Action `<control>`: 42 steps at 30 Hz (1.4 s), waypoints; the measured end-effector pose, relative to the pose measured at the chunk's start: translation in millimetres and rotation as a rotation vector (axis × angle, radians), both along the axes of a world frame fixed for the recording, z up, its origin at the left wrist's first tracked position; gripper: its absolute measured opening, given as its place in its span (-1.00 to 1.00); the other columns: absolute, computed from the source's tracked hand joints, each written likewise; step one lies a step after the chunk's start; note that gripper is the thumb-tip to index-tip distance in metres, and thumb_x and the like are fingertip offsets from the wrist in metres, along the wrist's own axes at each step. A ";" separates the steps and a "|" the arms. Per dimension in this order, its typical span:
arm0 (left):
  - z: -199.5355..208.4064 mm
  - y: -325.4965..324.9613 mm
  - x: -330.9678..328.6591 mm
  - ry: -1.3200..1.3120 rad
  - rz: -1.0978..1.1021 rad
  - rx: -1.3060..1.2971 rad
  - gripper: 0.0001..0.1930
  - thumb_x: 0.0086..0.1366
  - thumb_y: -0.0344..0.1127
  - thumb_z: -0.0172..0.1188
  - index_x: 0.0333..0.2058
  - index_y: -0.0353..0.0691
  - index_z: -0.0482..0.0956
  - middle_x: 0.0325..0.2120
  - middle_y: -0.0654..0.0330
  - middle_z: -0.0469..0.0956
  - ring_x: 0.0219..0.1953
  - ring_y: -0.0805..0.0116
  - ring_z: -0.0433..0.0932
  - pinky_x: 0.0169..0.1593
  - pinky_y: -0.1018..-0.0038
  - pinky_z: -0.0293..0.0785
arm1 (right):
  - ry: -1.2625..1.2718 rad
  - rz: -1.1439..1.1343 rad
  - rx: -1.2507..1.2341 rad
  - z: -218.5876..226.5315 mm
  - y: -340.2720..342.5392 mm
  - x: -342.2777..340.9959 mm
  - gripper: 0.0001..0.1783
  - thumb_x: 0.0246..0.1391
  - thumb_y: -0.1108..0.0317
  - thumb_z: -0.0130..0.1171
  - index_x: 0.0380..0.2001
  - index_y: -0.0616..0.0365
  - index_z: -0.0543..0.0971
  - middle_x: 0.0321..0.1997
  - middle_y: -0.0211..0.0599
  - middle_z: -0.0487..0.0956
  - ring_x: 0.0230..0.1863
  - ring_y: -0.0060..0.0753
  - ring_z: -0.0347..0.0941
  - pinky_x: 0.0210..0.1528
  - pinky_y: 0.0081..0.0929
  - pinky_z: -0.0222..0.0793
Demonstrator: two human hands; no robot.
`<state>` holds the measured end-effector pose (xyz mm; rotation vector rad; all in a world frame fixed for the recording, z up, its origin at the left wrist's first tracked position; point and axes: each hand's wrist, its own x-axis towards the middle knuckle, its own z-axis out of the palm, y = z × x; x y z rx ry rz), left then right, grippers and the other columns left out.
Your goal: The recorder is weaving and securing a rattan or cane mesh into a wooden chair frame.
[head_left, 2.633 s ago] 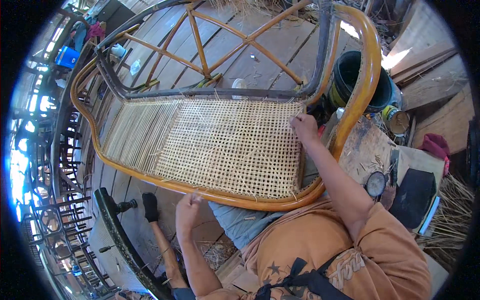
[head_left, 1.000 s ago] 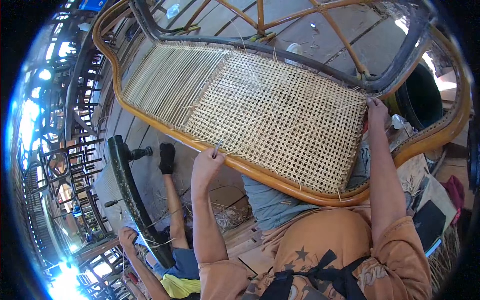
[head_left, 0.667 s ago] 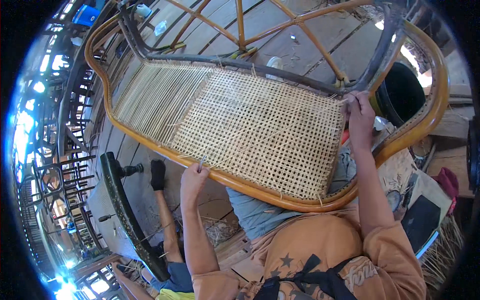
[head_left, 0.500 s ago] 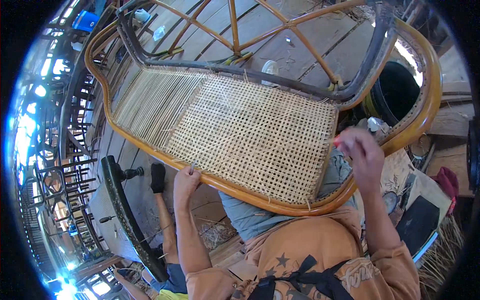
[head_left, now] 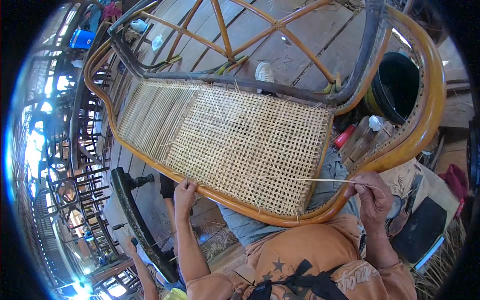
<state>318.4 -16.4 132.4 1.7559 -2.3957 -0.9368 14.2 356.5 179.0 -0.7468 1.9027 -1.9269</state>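
Observation:
A long rattan bench frame (head_left: 236, 206) lies across my lap, its seat partly filled with open woven cane (head_left: 255, 135). Between the thumb and fingers of my right hand (head_left: 372, 197), at the near right rim, is a thin pale cane strand (head_left: 325, 180). The strand stretches left over the weave's right end. My left hand (head_left: 185, 196) is closed at the near rim, left of the middle. A slim grey, metal-looking tool (head_left: 187, 182) sticks up from its fingers; the rest is hidden. Beyond the right end lies a red-handled object (head_left: 344, 136), apart from both hands.
A black bucket (head_left: 397, 87) stands behind the frame's right curve. Crossed rattan poles (head_left: 277, 25) rise at the far side. At the left stands a dark chair part (head_left: 132, 210), with a co-worker's forearm (head_left: 142, 267) beside it. A dark flat pad (head_left: 420, 227) lies right.
My right hand has left the red object at the weave's right end, come nearer to me, and now holds a cane strand. The left hand keeps its hold. A co-worker's hand has reached up.

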 end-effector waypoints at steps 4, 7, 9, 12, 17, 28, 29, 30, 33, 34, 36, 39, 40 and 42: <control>23.5 11.7 -18.8 0.062 0.170 0.099 -0.75 0.14 -0.25 0.13 -0.61 -0.29 0.43 -0.77 0.35 0.29 -0.72 0.61 0.21 -0.62 0.59 0.14 | 0.056 -0.100 -0.053 18.3 -46.3 -13.2 -0.91 0.05 0.56 0.03 -0.33 0.29 0.48 -0.47 -0.27 0.47 -0.52 -0.55 0.40 -0.45 -0.65 0.32; 19.3 -13.4 2.1 0.167 0.189 -0.058 -0.75 0.15 -0.25 0.11 -0.55 -0.35 0.47 -0.73 0.31 0.35 -0.65 0.53 0.29 -0.52 0.55 0.22 | 0.099 -0.115 0.007 20.2 -95.5 -24.0 -0.91 0.10 0.55 -0.04 -0.37 0.31 0.47 -0.41 -0.29 0.46 -0.51 -0.59 0.39 -0.43 -0.66 0.32; 24.6 -40.5 8.4 0.286 0.180 -0.178 -0.73 0.16 -0.25 0.10 -0.50 -0.40 0.50 -0.71 0.28 0.40 -0.61 0.45 0.35 -0.45 0.50 0.30 | -0.033 -0.204 -0.046 7.1 -147.3 -41.0 -0.89 0.09 0.49 -0.01 -0.37 0.30 0.49 -0.48 -0.31 0.47 -0.53 -0.60 0.39 -0.45 -0.66 0.30; 42.3 -84.5 -2.3 0.139 0.101 -0.317 -0.72 0.15 -0.25 0.08 -0.49 -0.43 0.50 -0.72 0.21 0.42 -0.61 0.43 0.37 -0.45 0.46 0.30 | -0.216 -0.310 0.055 -46.1 -206.2 -79.6 -0.82 0.01 0.38 0.07 -0.41 0.30 0.53 -0.61 -0.37 0.50 -0.56 -0.60 0.43 -0.47 -0.64 0.31; 10.3 -134.9 -8.3 -0.109 -0.063 -0.343 -0.72 0.06 -0.24 0.07 -0.53 -0.43 0.47 -0.68 -0.09 0.42 -0.61 0.22 0.43 -0.44 0.33 0.32 | -0.110 -0.191 0.582 -188.7 -230.4 -115.1 -0.80 -0.10 0.31 0.12 -0.39 0.17 0.57 -0.52 -0.18 0.56 -0.47 -0.24 0.52 -0.38 -0.39 0.38; -13.7 -127.3 -1.3 -0.276 -0.213 -0.514 -0.76 0.06 -0.20 0.06 -0.51 -0.29 0.51 -0.56 -0.11 0.51 -0.48 -0.04 0.52 -0.37 0.17 0.42 | -0.036 -0.145 0.779 -215.4 -226.4 -98.1 -0.78 -0.02 0.27 0.10 -0.33 0.15 0.56 -0.40 -0.11 0.55 -0.36 -0.15 0.48 -0.29 -0.26 0.34; -11.5 -122.7 -9.8 -0.308 -0.149 -0.519 -0.77 0.07 -0.21 0.05 -0.50 -0.28 0.51 -0.55 -0.11 0.51 -0.47 -0.07 0.51 -0.35 0.14 0.41 | 0.230 -0.089 0.849 -228.9 -216.9 -107.6 -0.79 0.00 0.28 0.09 -0.34 0.17 0.55 -0.41 -0.13 0.54 -0.38 -0.18 0.48 -0.31 -0.26 0.34; -11.7 -117.8 -15.7 -0.334 -0.090 -0.514 -0.78 0.08 -0.22 0.05 -0.48 -0.27 0.51 -0.54 -0.11 0.51 -0.45 -0.10 0.50 -0.34 0.11 0.41 | 0.225 -0.068 0.833 -229.4 -219.2 -102.9 -0.79 0.00 0.28 0.09 -0.34 0.17 0.55 -0.41 -0.13 0.54 -0.38 -0.18 0.48 -0.31 -0.26 0.34; -7.3 -109.9 -13.7 -0.359 -0.026 -0.539 -0.79 0.09 -0.23 0.04 -0.49 -0.27 0.51 -0.55 -0.11 0.51 -0.44 -0.12 0.50 -0.33 0.09 0.40 | 0.032 -0.134 0.770 -218.6 -226.1 -97.4 -0.79 -0.01 0.30 0.08 -0.36 0.21 0.53 -0.41 -0.11 0.52 -0.36 -0.11 0.47 -0.29 -0.25 0.32; -7.1 -110.0 -12.5 -0.361 -0.022 -0.543 -0.79 0.09 -0.23 0.04 -0.49 -0.27 0.51 -0.55 -0.11 0.51 -0.44 -0.12 0.50 -0.33 0.09 0.40 | 0.032 -0.102 0.808 -212.0 -227.3 -97.2 -0.79 -0.02 0.30 0.08 -0.36 0.22 0.53 -0.40 -0.10 0.52 -0.34 -0.09 0.46 -0.27 -0.24 0.32; -9.4 -109.5 -10.9 -0.348 -0.021 -0.567 -0.80 0.09 -0.25 0.04 -0.49 -0.27 0.50 -0.55 -0.12 0.50 -0.43 -0.13 0.50 -0.34 0.09 0.40 | 0.035 -0.072 0.849 -214.6 -227.9 -98.2 -0.78 -0.03 0.30 0.09 -0.36 0.23 0.52 -0.39 -0.09 0.53 -0.32 -0.06 0.45 -0.25 -0.23 0.32; -9.7 -110.5 -13.9 -0.284 -0.072 -0.585 -0.81 0.08 -0.26 0.04 -0.49 -0.28 0.50 -0.54 -0.12 0.50 -0.43 -0.12 0.50 -0.33 0.10 0.39 | 0.185 -0.119 0.827 -233.5 -214.4 -105.8 -0.76 -0.05 0.27 0.10 -0.36 0.21 0.54 -0.37 -0.10 0.54 -0.30 -0.05 0.45 -0.23 -0.23 0.31; -7.6 -110.6 -14.8 -0.299 -0.065 -0.577 -0.81 0.07 -0.27 0.04 -0.50 -0.29 0.49 -0.54 -0.11 0.50 -0.41 -0.11 0.50 -0.32 0.12 0.39 | 0.146 -0.097 0.808 -230.6 -217.7 -104.2 -0.76 -0.05 0.26 0.10 -0.35 0.20 0.55 -0.37 -0.10 0.54 -0.28 -0.06 0.45 -0.22 -0.24 0.31; -8.1 -111.7 -18.6 -0.342 -0.049 -0.551 -0.81 0.06 -0.29 0.02 -0.49 -0.30 0.51 -0.53 -0.10 0.50 -0.41 -0.10 0.50 -0.31 0.14 0.39 | 0.138 -0.084 0.848 -220.6 -224.2 -102.9 -0.75 -0.05 0.25 0.10 -0.34 0.17 0.57 -0.34 -0.09 0.54 -0.25 -0.05 0.45 -0.19 -0.24 0.31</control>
